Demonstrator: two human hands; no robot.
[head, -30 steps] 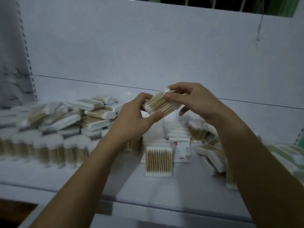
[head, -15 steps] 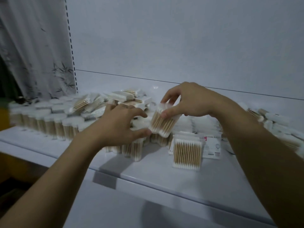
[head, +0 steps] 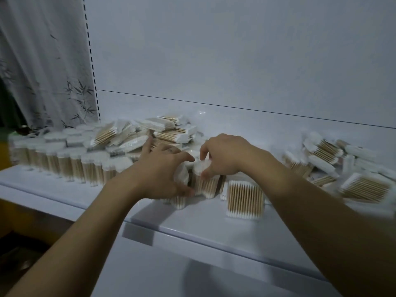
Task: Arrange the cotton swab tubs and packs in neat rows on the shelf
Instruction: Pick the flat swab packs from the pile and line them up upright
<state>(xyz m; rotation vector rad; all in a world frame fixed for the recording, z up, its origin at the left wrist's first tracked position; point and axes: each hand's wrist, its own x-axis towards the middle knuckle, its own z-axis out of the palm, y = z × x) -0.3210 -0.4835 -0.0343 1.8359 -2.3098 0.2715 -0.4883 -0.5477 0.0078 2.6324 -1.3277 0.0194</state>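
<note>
A dim white shelf (head: 192, 224) seen from above, with 2 bare arms reaching in to its middle. The right hand (head: 225, 155) has its fingers (head: 204, 149) and thumb clamped on the white top of a pack (head: 203, 183) of wooden swabs, which stands upright on the shelf. The left hand (head: 162, 174) is just beside it, fingers apart and curved against a neighbouring white pack end; the blur hides whether it grips.

Rows of upright tubs (head: 64, 159) crowd the shelf's left end. A loose pile (head: 167, 129) of packs lies behind the hands. 1 front pack (head: 245, 199) stands just right of the held one, and a second heap (head: 325, 151) sprawls at far right. A bamboo-print curtain (head: 42, 71) hangs at left beside the plain back wall (head: 235, 50).
</note>
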